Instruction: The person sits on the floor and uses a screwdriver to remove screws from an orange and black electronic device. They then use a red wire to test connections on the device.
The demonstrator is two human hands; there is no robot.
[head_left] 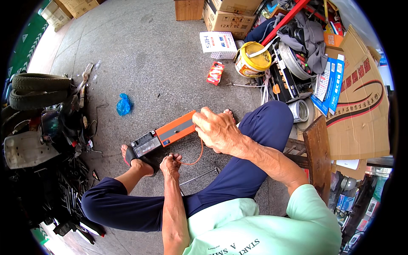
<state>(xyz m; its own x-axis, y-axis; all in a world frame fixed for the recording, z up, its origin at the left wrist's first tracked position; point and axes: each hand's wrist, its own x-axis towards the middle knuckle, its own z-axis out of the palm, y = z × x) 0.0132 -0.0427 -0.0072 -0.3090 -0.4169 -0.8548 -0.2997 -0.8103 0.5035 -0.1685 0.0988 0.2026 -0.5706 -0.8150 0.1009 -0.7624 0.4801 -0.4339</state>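
And here the person is sitting low with knees apart, while an orange-and-grey block is lying between the feet, its lower-left end meeting a black-and-grey block right beside the left sandal. The right hand is covering the right end of the orange-and-grey block, fingers bunching together; whether that grip is pinching the block or the wire, the view isn't telling. The left hand is holding a thin orange wire in a narrow grip, just below the 2 blocks.

So how far along? The 2 blocks are already sitting end to end, and the wire is looping between the 2 hands. At the left hand, though, the wire isn't visibly joining either block yet. Just right of that hand, a metal rod is lying on the floor, and farther out a blue plastic bag is resting.
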